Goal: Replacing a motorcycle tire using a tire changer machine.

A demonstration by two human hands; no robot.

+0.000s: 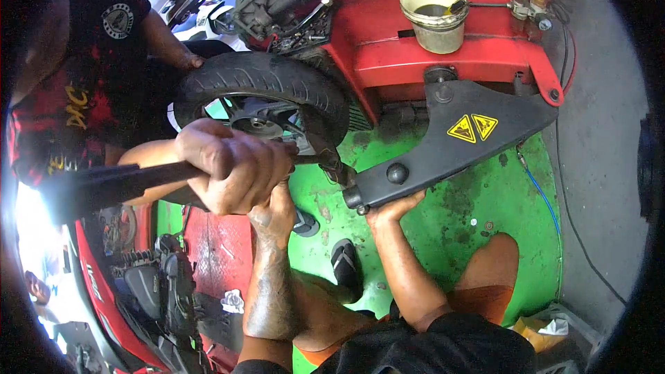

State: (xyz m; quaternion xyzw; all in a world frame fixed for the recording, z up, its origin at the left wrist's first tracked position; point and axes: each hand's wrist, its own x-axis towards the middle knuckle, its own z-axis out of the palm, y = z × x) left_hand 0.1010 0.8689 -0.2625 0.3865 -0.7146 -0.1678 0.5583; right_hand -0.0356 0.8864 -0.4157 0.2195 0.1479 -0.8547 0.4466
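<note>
Tyre (277, 70) on a dark-spoked wheel (258, 125), beside a red machine (499, 24), with a co-worker's hand (191, 61) at its edge. Left grip (235, 170) closed around a black bar (156, 174) reaching toward the wheel; right grip (393, 209) under the end of a black machine arm (433, 156), impossible to say whether closed.

At 1 o'clock sits a whitish bucket (442, 38), a dark item at its inner rim; at 2, an air regulator (530, 5) with a round gauge; at 3, a blue hose (544, 195) hangs near a grey wall (603, 97); the stained green floor (450, 235) spreads from 3 to 6; at 4, a yellowish package (537, 333); at 7, crumpled white material (233, 301); at 8, a red-and-black motorcycle (104, 298); toward 11, a white scooter (211, 24), partly hidden.
</note>
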